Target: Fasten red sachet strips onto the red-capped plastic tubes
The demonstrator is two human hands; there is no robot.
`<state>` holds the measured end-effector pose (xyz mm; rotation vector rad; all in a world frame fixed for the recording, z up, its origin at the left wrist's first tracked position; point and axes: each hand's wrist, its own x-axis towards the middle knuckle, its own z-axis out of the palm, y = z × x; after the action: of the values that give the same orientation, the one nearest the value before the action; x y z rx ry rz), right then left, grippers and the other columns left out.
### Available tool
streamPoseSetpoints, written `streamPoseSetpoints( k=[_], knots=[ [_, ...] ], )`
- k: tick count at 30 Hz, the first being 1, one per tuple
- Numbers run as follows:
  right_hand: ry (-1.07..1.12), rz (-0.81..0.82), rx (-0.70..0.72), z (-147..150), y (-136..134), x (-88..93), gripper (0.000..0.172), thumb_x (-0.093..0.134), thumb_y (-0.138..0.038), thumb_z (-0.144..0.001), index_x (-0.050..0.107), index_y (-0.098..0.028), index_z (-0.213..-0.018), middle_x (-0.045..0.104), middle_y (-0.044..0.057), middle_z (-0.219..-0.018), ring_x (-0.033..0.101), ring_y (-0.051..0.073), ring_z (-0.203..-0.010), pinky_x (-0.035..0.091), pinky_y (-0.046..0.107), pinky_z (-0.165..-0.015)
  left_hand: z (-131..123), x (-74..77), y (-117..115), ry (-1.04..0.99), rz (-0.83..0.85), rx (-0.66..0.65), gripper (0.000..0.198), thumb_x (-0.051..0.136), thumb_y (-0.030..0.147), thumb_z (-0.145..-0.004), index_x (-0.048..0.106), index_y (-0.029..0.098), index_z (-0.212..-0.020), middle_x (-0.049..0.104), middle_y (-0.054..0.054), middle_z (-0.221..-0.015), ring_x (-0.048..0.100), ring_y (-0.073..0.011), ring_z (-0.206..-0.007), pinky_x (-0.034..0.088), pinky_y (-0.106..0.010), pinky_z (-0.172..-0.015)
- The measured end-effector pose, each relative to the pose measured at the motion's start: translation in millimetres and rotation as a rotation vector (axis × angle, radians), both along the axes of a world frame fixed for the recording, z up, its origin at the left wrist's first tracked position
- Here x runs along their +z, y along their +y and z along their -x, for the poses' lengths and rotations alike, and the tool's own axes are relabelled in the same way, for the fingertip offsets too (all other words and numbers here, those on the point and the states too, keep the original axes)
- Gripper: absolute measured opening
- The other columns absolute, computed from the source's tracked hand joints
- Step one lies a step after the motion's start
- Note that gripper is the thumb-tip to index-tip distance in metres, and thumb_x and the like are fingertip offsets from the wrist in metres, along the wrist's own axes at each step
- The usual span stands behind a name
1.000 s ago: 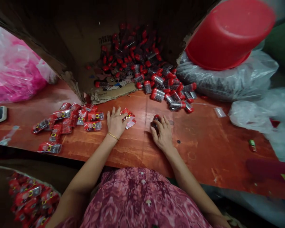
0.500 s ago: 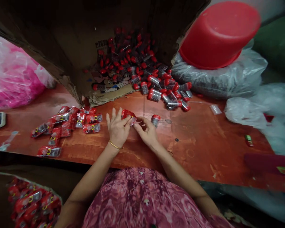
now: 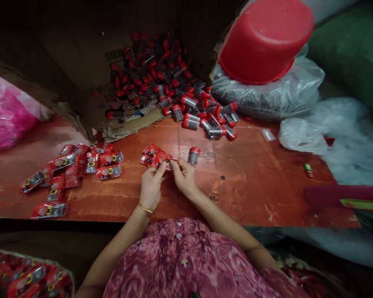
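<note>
Between both hands, just above the table, is a red printed plastic sleeve (image 3: 162, 157). My left hand (image 3: 151, 186) pinches its near edge between thumb and finger. My right hand (image 3: 184, 177) grips the same sleeve at its right corner, fingers closed. Behind the left hand lie more flat red sleeves (image 3: 147, 159). A small clear container with a red cap (image 3: 194, 156) stands on the table just beyond my right hand. To the left lies a loose group of containers in red sleeves (image 3: 71, 165).
An open cardboard box (image 3: 81, 103) spills red-capped containers (image 3: 191, 121) onto the red-brown table (image 3: 251, 178). A red bucket (image 3: 264, 45) sits upside down on a plastic bag (image 3: 267, 97) at the right. Sleeved containers fill a sack (image 3: 31, 277) at lower left.
My left hand's fingers, spread before, have drawn in to a pinch, and more of the red sleeve shows. Flat sleeves behind it are now uncovered. The whole view has shifted.
</note>
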<state>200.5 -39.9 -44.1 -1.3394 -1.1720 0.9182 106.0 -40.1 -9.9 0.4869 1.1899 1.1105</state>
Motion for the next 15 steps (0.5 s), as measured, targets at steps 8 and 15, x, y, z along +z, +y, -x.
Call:
streamPoseSetpoints(
  k=[8,15],
  knots=[
    [-0.008,0.01,0.03,-1.0,-1.2,-4.0,0.039,0.041,-0.051,-0.085,0.044,-0.021,-0.061,0.04,-0.004,-0.055,0.037,0.011,-0.052,0.033,0.023,-0.051,5.4,-0.4,6.5,-0.148,0.08,-0.049,0.04,0.085,0.037,-0.044,0.066,0.015,-0.07,0.069,-0.001,-0.066,0.062,-0.0116,-0.063,0.048,-0.024,-0.066],
    [-0.688,0.127,-0.236,-56.0,1.3,2.1,0.048,0.037,-0.062,-0.084,0.056,-0.019,-0.074,0.058,0.008,-0.074,0.053,0.022,-0.074,0.041,0.034,-0.068,8.5,-5.3,14.3,-0.146,0.066,0.043,0.033,0.084,0.034,-0.049,0.064,0.015,-0.067,0.067,0.003,-0.064,0.06,-0.0066,-0.057,0.046,-0.019,-0.064]
  ],
)
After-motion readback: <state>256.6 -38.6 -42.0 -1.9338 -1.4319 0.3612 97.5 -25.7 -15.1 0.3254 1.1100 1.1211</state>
